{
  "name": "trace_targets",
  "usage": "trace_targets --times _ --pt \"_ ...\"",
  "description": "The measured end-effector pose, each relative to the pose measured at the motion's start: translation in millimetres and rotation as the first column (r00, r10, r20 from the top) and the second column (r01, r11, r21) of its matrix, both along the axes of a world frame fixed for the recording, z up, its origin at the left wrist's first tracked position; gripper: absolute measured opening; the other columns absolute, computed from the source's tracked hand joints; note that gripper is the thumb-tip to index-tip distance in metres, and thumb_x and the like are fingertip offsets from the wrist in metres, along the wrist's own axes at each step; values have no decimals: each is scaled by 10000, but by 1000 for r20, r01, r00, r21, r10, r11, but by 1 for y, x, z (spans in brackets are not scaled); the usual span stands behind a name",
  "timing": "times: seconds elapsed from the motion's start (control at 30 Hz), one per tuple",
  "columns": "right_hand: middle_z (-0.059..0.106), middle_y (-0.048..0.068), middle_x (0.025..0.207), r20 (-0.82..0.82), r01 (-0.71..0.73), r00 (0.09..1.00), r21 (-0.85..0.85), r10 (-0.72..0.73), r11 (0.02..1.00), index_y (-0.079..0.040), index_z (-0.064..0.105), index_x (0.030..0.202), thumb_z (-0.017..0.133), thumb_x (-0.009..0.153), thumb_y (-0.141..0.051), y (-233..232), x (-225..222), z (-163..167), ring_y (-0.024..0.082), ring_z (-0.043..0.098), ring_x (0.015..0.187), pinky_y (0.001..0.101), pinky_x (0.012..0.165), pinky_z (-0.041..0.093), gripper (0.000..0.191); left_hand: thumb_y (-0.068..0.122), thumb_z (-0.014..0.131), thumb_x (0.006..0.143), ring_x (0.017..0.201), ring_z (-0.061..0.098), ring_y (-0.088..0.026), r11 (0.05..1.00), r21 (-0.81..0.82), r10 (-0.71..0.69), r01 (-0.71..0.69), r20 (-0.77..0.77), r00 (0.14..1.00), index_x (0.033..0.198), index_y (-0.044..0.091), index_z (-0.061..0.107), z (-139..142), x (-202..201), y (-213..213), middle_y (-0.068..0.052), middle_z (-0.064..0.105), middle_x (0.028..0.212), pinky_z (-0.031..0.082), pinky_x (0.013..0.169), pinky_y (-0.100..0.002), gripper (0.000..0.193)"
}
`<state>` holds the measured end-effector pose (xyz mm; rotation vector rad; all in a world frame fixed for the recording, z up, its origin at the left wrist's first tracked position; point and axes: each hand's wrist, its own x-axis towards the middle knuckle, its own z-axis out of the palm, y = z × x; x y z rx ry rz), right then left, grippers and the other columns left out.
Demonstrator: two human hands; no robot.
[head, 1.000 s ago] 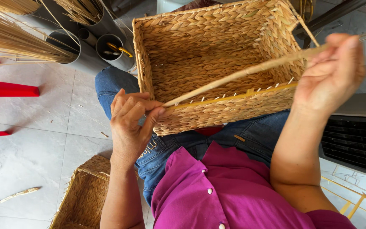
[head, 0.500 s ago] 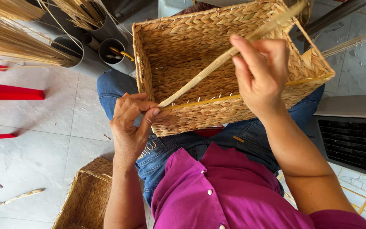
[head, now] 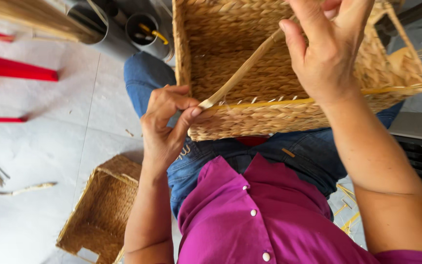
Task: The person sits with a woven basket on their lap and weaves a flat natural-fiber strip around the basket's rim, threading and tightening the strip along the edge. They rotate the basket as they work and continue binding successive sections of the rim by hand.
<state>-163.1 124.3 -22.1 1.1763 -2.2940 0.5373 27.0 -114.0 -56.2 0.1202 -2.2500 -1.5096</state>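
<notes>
While pinching a reed strip [head: 240, 73], both hands [head: 169, 122] over woven basket [head: 269, 117]; smaller basket [head: 101, 212], grey tubes [head: 147, 34] nearby.

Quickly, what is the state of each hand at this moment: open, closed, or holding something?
Left hand: closed, pinching the lower end of the pale reed strip at the woven basket rim.
Right hand: closed, fingers gripping the strip's upper part.

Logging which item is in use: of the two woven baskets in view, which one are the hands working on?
The large woven basket on the lap; both hands hold a strip across it. The smaller basket lies untouched on the floor.
</notes>
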Motion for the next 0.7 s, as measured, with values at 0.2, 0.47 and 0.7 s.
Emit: trace_targets --times 0.2,0.47,0.7 --pt "458 150 1340 254 -313 927 120 275 942 -89 599 1442 915 851 -13 -24 -1 12 240 514 1036 361 889 505 674 128 773 988 1193 659 -245 983 169 69 -69 2 998 1014 32 735 -4 1 6 -36 713 1009 492 1074 -372 106" --pt "577 98 1326 678 -583 600 6 425 812 -122 655 1378 872 843 -220 -61 10 9 256 621 1203 367 965 557 586 144 774 993 1206 653 -240 978 188 87 -85 -2 996 1015 44 749 -6 0 9 -31 718 1006 480 1099 -377 106" --pt "703 34 1113 473 -528 786 177 399 831 -88 753 1103 792 970 -64 -75 1 0 196 707 1014 305 808 589 140 135 778 1019 1195 636 -230 984 142 109 -106 -12 994 1126 60 734 -6 6 10 -61 695 1145 479 1102 -348 138"
